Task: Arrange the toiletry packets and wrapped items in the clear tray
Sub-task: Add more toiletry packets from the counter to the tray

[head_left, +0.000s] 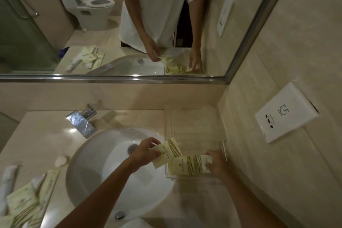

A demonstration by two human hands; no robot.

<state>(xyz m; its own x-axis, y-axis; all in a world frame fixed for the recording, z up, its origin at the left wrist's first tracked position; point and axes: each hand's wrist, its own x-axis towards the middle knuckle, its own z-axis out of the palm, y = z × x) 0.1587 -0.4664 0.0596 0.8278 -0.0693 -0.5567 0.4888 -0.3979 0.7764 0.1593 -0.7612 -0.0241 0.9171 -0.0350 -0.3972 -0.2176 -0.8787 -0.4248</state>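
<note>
Left hand (148, 151) pinches a cream striped packet (168, 152) between thumb and curled fingers, tilted over the clear tray's (196, 126) near-left rim beside the sink (103, 172). Right hand (216, 161) rests fingertips on a second striped packet (190, 164) lying flat at the tray's near end. More packets (26, 203) lie piled on the counter (42, 135) left of the sink.

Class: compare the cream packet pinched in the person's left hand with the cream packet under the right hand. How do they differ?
The cream striped packet in the left hand is lifted at the sink's edge and tilted; the cream striped packet under the right hand lies flat in the clear plastic tray. The left hand pinches the first; the right hand rests its fingers on the second. Both show olive stripes and a small emblem.
</note>
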